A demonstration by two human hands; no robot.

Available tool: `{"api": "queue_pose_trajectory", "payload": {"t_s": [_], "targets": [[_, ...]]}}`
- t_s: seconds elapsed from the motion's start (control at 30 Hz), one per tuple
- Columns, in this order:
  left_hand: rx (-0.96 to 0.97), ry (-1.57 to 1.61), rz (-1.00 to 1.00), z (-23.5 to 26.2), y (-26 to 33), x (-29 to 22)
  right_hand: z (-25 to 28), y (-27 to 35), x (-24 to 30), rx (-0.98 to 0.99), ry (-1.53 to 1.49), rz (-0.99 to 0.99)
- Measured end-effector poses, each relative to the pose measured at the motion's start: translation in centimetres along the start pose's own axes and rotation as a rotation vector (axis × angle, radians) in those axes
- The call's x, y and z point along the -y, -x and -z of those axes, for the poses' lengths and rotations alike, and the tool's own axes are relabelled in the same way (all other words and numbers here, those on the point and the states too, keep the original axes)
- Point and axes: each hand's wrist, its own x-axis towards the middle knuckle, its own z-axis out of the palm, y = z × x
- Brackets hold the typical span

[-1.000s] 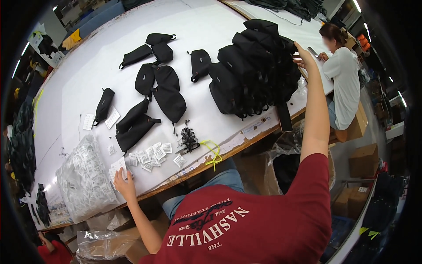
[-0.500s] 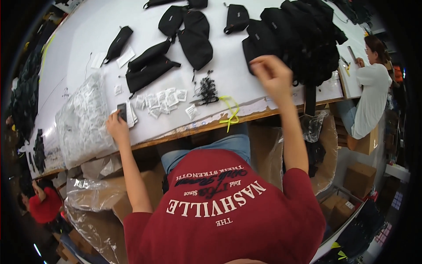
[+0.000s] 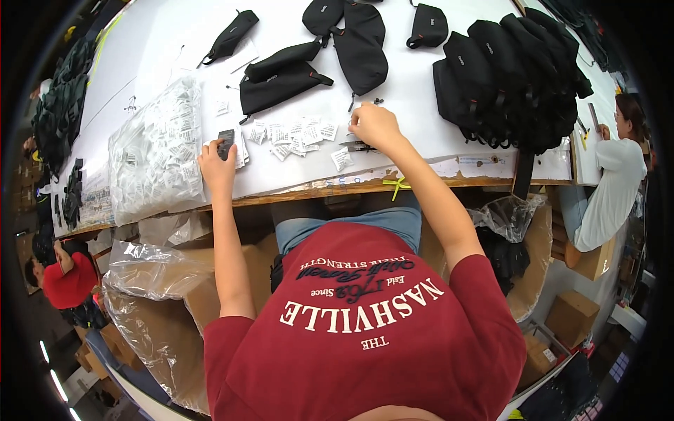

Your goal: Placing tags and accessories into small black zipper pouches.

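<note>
My left hand [image 3: 216, 165] grips a small black card [image 3: 225, 142], apparently a hang tag, beside a stack of white cards [image 3: 241, 149] near the table's front edge. My right hand [image 3: 378, 128] is over the small pile of thin black cords, its fingers pinched together. Whatever is between those fingertips is too small to make out, and the hand hides most of the pile. Between my hands lie several small white sachets [image 3: 295, 135]. Beyond them, black zip pouches [image 3: 284, 81] are spread over the white table [image 3: 274, 181].
To the left stands a clear plastic bag [image 3: 156, 151] full of white sachets. A heap of black pouches [image 3: 502, 77] lies at the right. Yellow ribbon [image 3: 397, 186] hangs over the table's edge. A person in white [image 3: 612, 168] sits at far right, another in red [image 3: 70, 277] at far left.
My right hand has come left and down from beside the pouch heap to the cord pile. The left hand keeps its hold on the black card. The whole view has shifted.
</note>
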Motion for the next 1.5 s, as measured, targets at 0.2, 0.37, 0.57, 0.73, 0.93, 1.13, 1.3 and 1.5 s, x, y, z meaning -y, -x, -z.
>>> {"api": "queue_pose_trajectory", "payload": {"t_s": [0.2, 0.37, 0.57, 0.73, 0.93, 1.13, 1.3, 1.5], "targets": [[-0.010, -0.021, 0.028, 0.3, 0.1, -0.3, 7.0, 2.9, 0.9, -0.423, -0.369, 0.074], [-0.008, 0.024, 0.135, 0.4, -1.4, 0.6, 8.8, 5.5, -0.7, -0.611, -0.608, 0.032], [-0.106, 0.124, 0.144, 1.7, -1.3, -0.2, 2.3, 9.0, -9.2, -0.640, -0.353, -0.329], [-0.100, 0.496, 0.132, 2.4, 0.9, -1.2, 1.2, 11.2, -11.3, -0.452, -0.133, -0.638], [0.132, 0.976, 0.177, 4.0, 4.5, -6.5, 2.2, 9.1, -8.6, -0.493, -0.117, -0.389], [0.308, 1.053, 0.115, 4.5, 6.2, -10.8, 1.5, 6.8, -8.3, -0.240, 0.080, -0.149], [0.394, 1.109, 0.036, 5.1, 7.1, -13.3, 6.2, 7.4, -6.0, -0.386, -0.185, -0.088], [0.548, 1.220, -0.006, 7.2, 8.4, -18.2, 9.4, 11.3, 1.7, -0.492, -1.120, -0.037]]}}
